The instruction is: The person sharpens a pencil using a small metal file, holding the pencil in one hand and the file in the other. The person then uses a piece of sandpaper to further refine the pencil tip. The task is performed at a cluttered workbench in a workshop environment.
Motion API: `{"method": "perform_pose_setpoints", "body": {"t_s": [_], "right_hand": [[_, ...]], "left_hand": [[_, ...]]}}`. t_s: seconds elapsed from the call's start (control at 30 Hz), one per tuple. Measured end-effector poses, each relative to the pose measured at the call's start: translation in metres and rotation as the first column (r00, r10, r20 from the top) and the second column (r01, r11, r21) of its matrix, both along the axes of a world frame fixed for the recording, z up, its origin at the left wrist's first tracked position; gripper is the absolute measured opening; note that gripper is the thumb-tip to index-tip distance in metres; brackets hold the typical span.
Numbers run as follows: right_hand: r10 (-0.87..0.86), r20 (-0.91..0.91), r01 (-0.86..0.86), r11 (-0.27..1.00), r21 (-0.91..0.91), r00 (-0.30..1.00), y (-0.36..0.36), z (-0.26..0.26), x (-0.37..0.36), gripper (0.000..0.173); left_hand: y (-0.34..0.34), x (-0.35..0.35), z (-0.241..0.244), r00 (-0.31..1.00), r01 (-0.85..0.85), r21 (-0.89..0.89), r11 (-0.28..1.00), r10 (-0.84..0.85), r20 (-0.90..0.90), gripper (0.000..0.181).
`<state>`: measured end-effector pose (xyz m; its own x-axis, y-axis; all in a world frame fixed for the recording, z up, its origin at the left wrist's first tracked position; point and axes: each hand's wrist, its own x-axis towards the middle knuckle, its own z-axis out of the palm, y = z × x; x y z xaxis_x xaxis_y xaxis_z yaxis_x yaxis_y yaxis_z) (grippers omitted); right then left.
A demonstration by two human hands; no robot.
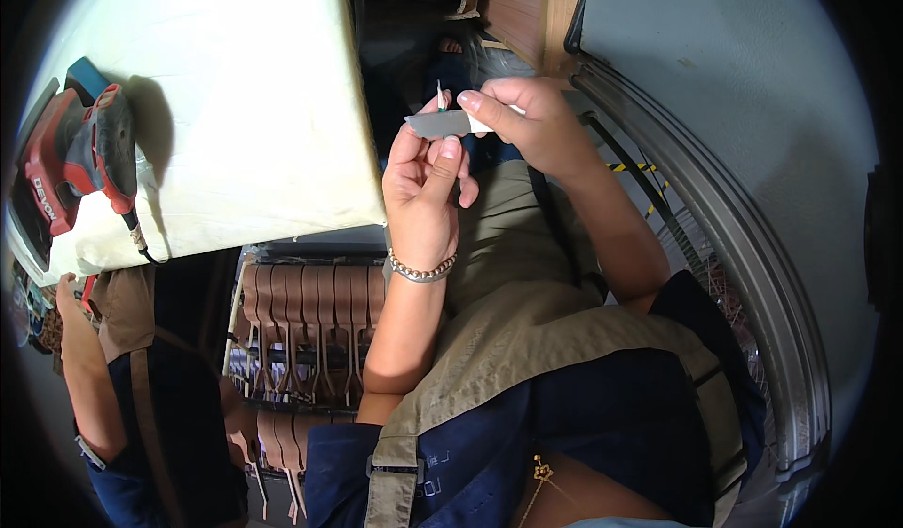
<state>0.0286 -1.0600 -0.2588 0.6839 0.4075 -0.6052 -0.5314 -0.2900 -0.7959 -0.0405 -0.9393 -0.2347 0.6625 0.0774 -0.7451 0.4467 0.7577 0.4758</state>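
Observation:
My right hand [522,115] is closed around the pale handle of a small knife [442,124]. The grey blade points left and lies across the fingers of my left hand [430,168]. Just beyond the blade, a thin pointed stick [441,96], whitish with a bit of green, stands up between my left fingers. The blade and fingers hide its lower part. My left thumb is bent up close to the blade's near edge. Both hands are raised in front of my apron [515,316], off the table.
At the left, a red and black Devon sander [85,154] rests on a pale covered table [261,105]. Another person's arm [88,359] is beside that table. Several brown curved pieces [310,295] hang on a rack below. A curved metal rail [734,225] edges the grey surface [741,69] at right.

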Motion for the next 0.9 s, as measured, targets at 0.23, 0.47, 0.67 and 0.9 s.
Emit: {"method": "perform_pose_setpoints", "body": {"t_s": [0.23,0.47,0.67,0.9], "right_hand": [[-0.042,-0.037,0.042,0.999,0.003,0.998,0.001,0.005,0.004,0.034],[-0.013,-0.013,0.013,1.000,0.008,1.000,0.000,-0.001,0.001,0.034],[-0.123,0.051,0.123,0.992,0.017,0.991,0.002,-0.007,-0.001,0.035],[-0.352,-0.016,0.352,0.936,-0.004,0.936,-0.007,-0.007,0.017,0.034]], "left_hand": [[-0.002,0.002,0.000,0.999,0.031,0.058,0.998,-0.032,0.006,0.037],[-0.003,0.004,0.002,1.000,0.031,0.098,0.995,-0.031,-0.005,0.038],[-0.003,0.002,-0.001,1.000,0.013,0.153,0.988,-0.013,-0.003,0.032],[0.000,-0.001,-0.001,0.997,-0.046,-0.073,0.996,0.041,-0.065,0.031]]}}
